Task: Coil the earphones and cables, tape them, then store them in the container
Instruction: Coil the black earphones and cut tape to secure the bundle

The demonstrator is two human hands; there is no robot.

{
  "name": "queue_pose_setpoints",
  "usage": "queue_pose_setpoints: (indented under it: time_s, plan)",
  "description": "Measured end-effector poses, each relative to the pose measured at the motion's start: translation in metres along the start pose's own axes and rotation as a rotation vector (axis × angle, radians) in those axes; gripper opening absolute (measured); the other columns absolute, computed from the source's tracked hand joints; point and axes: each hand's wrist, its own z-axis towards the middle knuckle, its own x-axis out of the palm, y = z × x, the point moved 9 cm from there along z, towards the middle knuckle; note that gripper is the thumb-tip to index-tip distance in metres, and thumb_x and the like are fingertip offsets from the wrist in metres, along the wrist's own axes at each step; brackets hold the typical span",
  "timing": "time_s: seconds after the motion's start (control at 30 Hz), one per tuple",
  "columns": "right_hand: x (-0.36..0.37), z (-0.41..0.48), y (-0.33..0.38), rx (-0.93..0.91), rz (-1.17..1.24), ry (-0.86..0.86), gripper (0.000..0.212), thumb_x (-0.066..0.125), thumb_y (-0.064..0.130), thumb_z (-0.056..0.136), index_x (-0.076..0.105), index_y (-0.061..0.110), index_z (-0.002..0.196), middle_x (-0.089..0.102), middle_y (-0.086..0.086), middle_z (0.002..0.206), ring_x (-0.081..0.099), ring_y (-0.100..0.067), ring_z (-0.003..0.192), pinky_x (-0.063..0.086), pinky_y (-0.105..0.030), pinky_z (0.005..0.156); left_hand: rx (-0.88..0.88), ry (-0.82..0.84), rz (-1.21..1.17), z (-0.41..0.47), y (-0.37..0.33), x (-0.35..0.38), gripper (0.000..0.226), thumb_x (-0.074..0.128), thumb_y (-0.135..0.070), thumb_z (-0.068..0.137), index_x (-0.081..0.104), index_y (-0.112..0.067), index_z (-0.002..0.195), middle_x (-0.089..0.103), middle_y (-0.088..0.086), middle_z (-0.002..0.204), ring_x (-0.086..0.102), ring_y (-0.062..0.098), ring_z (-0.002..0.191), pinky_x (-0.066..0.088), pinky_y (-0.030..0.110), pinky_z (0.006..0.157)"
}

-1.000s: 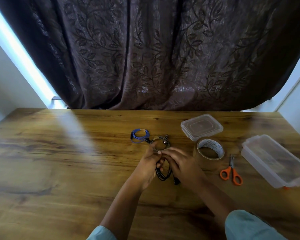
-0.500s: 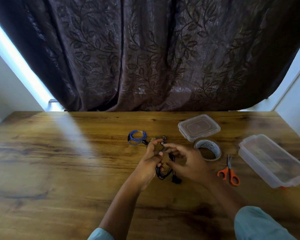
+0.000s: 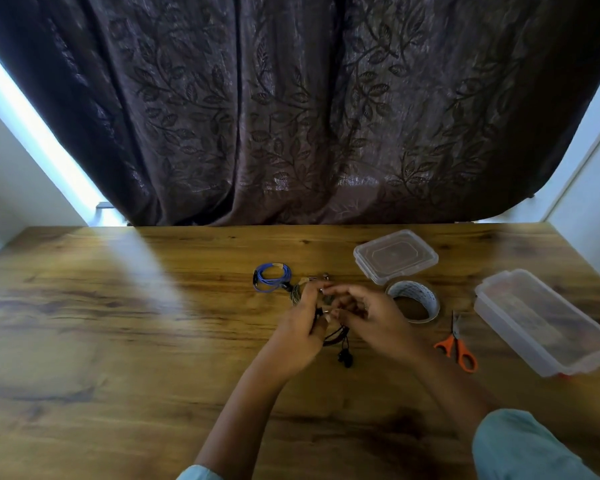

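Gripping black earphones (image 3: 345,359) in left hand (image 3: 300,329), pinching a strand with right hand (image 3: 373,320). Noted at three o'clock, just beside right hand: tape roll (image 3: 415,295).

Leafy dark curtain (image 3: 291,116), wooden table (image 3: 118,341), perhaps window (image 3: 32,126)

— What sort of place is this?
— A room in a home, it seems: a heavy brown leaf-patterned curtain (image 3: 291,116) hangs behind a wood-grain table (image 3: 118,341).
— Anything else?
— Daylight at the curtain's edge, plain white walls (image 3: 14,188), household scissors (image 3: 456,348) and a plastic container (image 3: 541,320).
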Motion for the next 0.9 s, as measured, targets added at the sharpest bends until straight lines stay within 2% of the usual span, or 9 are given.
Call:
queue_pose_setpoints:
  time_s: [0.1,0.2,0.3,0.4,0.47,0.63,0.7,0.8,0.9]
  plan:
    - [0.002,0.002,0.000,0.005,-0.042,0.030,0.028,0.063,0.014,0.090,0.059,0.039,0.104,0.067,0.009,0.099,0.064,-0.004,0.094,0.054,-0.033,0.087,0.034,-0.049,0.096,-0.001,-0.001,-0.001,0.048,0.050,-0.001,0.091,0.034,-0.019,0.132,0.062,-0.003,0.106,0.061,0.001,0.092,0.046,0.009,0.071]
    - [0.004,0.004,0.002,0.009,-0.072,0.045,0.023,0.058,0.013,0.093,0.059,0.033,0.105,0.066,0.011,0.098,0.063,0.000,0.092,0.054,-0.031,0.087,0.071,-0.121,0.180,-0.003,0.000,-0.002,0.046,0.052,-0.005,0.091,0.033,-0.025,0.128,0.062,-0.001,0.107,0.061,0.005,0.096,0.053,0.020,0.076]
    - [0.007,0.003,0.003,0.006,-0.078,0.063,0.021,0.054,0.013,0.095,0.053,0.033,0.102,0.065,0.009,0.096,0.063,0.000,0.091,0.054,-0.032,0.085,0.078,-0.173,0.235,-0.005,0.000,-0.003,0.041,0.051,-0.009,0.092,0.034,-0.023,0.126,0.060,0.002,0.109,0.060,0.009,0.100,0.055,0.028,0.078]
    - [0.007,0.003,0.006,-0.012,-0.084,0.065,0.013,0.051,0.016,0.097,0.050,0.027,0.103,0.061,0.007,0.092,0.060,-0.002,0.088,0.051,-0.034,0.081,0.092,-0.201,0.283,-0.007,-0.006,-0.004,0.036,0.049,-0.010,0.093,0.034,-0.026,0.122,0.058,0.003,0.109,0.060,0.010,0.098,0.055,0.027,0.077]
    - [0.006,0.003,0.008,-0.028,-0.089,0.064,0.011,0.051,0.018,0.097,0.048,0.028,0.099,0.056,0.009,0.085,0.056,0.000,0.080,0.049,-0.031,0.076,0.123,-0.211,0.334,-0.008,-0.011,-0.004,0.032,0.047,-0.012,0.094,0.034,-0.027,0.119,0.057,0.004,0.108,0.058,0.010,0.096,0.054,0.026,0.076]
    - [0.004,0.001,0.005,0.003,0.033,0.040,0.012,0.052,0.016,0.096,0.050,0.027,0.092,0.054,0.007,0.082,0.052,-0.004,0.076,0.044,-0.029,0.070,0.158,-0.232,0.407,-0.011,-0.015,-0.005,0.022,0.048,-0.014,0.095,0.045,-0.018,0.117,0.056,0.003,0.100,0.055,0.010,0.082,0.048,0.017,0.067]
    - [0.004,-0.001,0.002,0.040,0.072,0.029,0.010,0.053,0.014,0.095,0.055,0.024,0.092,0.057,0.007,0.084,0.055,-0.004,0.076,0.048,-0.033,0.072,0.149,-0.238,0.426,-0.011,-0.014,-0.005,0.019,0.048,-0.015,0.095,0.049,-0.016,0.114,0.056,0.004,0.099,0.055,0.009,0.081,0.045,0.013,0.065]
    - [0.004,-0.003,-0.001,0.081,0.123,0.007,0.013,0.055,0.014,0.094,0.060,0.026,0.093,0.062,0.005,0.088,0.061,-0.009,0.084,0.054,-0.038,0.080,0.128,-0.251,0.451,-0.012,-0.016,-0.006,0.023,0.042,-0.023,0.096,0.051,-0.013,0.114,0.057,0.006,0.099,0.056,0.011,0.081,0.048,0.017,0.065]
    - [0.002,-0.004,-0.001,0.083,0.123,-0.008,0.010,0.060,0.013,0.091,0.062,0.021,0.097,0.065,0.000,0.091,0.063,-0.015,0.088,0.055,-0.036,0.079,0.081,-0.250,0.448,-0.013,-0.016,-0.007,0.024,0.045,-0.018,0.097,0.053,-0.009,0.118,0.055,0.008,0.101,0.053,0.011,0.082,0.044,0.017,0.066]
